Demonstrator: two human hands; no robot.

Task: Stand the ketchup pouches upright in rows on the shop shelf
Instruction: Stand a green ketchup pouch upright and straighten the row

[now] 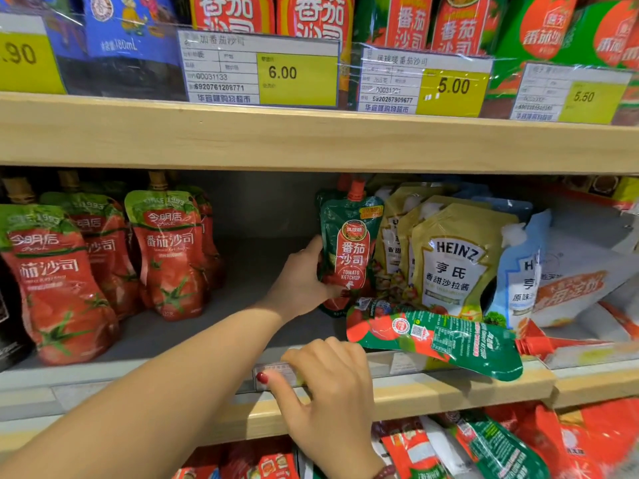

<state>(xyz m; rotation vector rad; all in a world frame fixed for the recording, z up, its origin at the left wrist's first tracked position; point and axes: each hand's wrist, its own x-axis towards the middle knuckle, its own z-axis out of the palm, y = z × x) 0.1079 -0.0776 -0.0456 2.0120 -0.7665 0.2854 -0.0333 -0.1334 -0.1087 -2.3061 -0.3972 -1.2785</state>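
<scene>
A green-and-red ketchup pouch [349, 247] with a red spout stands upright in the middle shelf's gap, beside the Heinz pouches. My left hand [301, 281] reaches in from the lower left and grips its left side, thumb on the front. A second pouch of the same kind [435, 337] lies flat across the shelf's front edge, spout pointing right. My right hand [328, 385] hovers at the shelf lip [449, 392]. Its loosely curled fingers reach the lying pouch's bottom end, and its thumb is spread away to the left.
Red tomato pouches [166, 254] stand in rows at the left, with bare shelf floor [242, 305] between them and my left hand. Yellow Heinz pouches [453, 261] and pale blue ones [522, 271] lean at the right. More pouches lie in the shelf below [501, 444]. Price tags [262, 70] line the shelf above.
</scene>
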